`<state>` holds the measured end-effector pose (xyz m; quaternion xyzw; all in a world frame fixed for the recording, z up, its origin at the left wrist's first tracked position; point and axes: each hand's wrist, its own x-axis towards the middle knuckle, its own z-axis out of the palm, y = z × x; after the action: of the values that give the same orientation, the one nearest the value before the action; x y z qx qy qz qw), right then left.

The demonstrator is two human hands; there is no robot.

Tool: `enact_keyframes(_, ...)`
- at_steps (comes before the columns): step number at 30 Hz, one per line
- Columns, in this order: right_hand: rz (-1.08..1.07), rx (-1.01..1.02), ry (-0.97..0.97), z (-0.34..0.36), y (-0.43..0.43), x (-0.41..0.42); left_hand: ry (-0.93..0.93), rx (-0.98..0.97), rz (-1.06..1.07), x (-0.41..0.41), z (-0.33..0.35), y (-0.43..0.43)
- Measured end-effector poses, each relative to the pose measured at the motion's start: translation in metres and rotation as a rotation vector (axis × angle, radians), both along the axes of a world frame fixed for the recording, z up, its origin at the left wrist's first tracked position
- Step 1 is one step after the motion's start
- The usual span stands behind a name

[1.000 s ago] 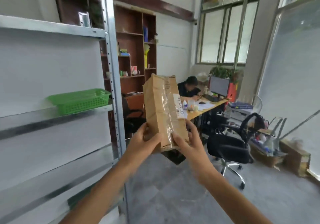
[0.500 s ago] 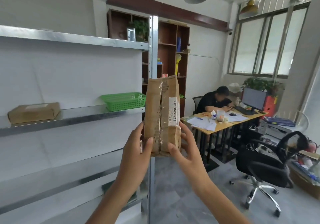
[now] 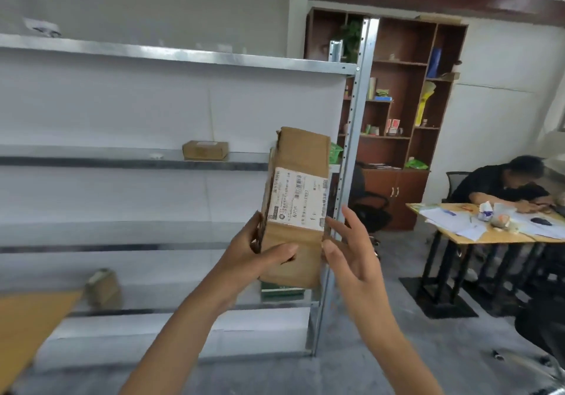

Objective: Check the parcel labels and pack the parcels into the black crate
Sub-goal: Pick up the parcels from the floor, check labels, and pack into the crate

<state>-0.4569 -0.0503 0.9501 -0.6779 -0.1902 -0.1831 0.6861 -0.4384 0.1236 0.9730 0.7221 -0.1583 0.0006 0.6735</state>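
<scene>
A brown cardboard parcel (image 3: 301, 153) stands upright in front of me with its white shipping label (image 3: 298, 199) facing the camera. My left hand (image 3: 260, 257) grips its lower left side, thumb across the front. My right hand (image 3: 351, 251) is at the parcel's right edge with fingers spread and nearly straight, touching the lower right corner. Another small brown parcel (image 3: 205, 150) lies on the middle shelf, and a third parcel (image 3: 104, 289) sits on the lower shelf. No black crate is in view.
A metal shelving unit (image 3: 351, 150) fills the left side. A green box (image 3: 282, 290) lies on the lower shelf behind the held parcel. A wooden board edge (image 3: 27, 327) is at bottom left. A person sits at a desk (image 3: 489, 235) on the right.
The parcel has been turned so its large label now faces me. My right hand has loosened from its grip and opened. My view has swung left toward the shelves.
</scene>
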Motion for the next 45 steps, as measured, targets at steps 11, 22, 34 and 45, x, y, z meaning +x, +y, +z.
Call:
enact_keyframes(11,0.507,0.214,0.322,0.021,0.075,-0.067,0.061,0.270,0.062,-0.167,0.016,0.112)
enact_keyframes(22,0.550,0.594,0.416,0.020,0.257,-0.192,0.151,-0.308,0.654,-0.319,-0.009,0.255)
enact_keyframes(34,0.530,0.265,0.198,-0.015,0.402,-0.311,0.121,-0.387,0.853,-0.484,-0.034,0.421)
enact_keyframes(45,0.462,0.134,0.269,-0.060,0.530,-0.292,0.056,-0.342,0.979,-0.481,-0.057,0.530)
